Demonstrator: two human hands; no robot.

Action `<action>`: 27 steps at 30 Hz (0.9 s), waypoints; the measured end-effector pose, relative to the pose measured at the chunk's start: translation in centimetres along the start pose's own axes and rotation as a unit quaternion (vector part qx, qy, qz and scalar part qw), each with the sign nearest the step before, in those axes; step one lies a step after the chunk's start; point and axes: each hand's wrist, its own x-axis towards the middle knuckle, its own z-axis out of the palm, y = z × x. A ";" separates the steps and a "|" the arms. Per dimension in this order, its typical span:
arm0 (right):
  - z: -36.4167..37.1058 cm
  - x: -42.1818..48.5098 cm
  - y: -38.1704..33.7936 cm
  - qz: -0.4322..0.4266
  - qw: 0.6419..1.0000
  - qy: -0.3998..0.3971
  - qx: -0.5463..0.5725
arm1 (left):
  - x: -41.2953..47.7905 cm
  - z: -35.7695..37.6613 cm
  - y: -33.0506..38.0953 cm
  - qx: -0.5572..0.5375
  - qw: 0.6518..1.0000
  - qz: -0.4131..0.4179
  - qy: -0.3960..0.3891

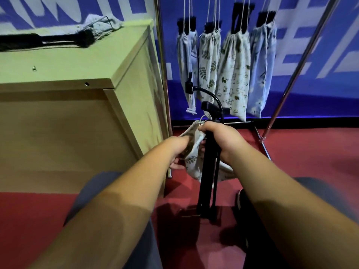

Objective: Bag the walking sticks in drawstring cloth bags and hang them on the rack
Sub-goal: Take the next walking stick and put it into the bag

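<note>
Black walking stick (206, 171), leaf-printed cream bag (192, 160).

A pale wooden cabinet (77, 123) stands at the left on a red floor (29, 210), with a small dark speck on its tabletop (77, 61). Behind runs a blue banner wall (310, 78) with big white lettering (too cropped to read). Grey trouser knees (93, 183) and a dark shoe (240, 200) show lower down.

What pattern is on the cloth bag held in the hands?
The cloth bag is off-white with green leaf sprigs; the head view shows it.
</note>
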 end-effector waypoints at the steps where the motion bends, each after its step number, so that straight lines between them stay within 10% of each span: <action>1: 0.0 0.1 -0.1 0.007 1.000 -0.019 0.001 | 0.4 0.1 0.1 -0.016 1.000 -0.004 0.015; 7: -0.4 1.9 -1.3 0.017 0.998 -0.062 -0.006 | 5.3 -1.7 0.5 -0.059 0.983 0.086 0.149; 27: -3.5 7.0 -0.9 -0.063 0.988 0.113 -0.089 | 6.9 -3.2 3.4 -0.051 0.943 0.265 0.197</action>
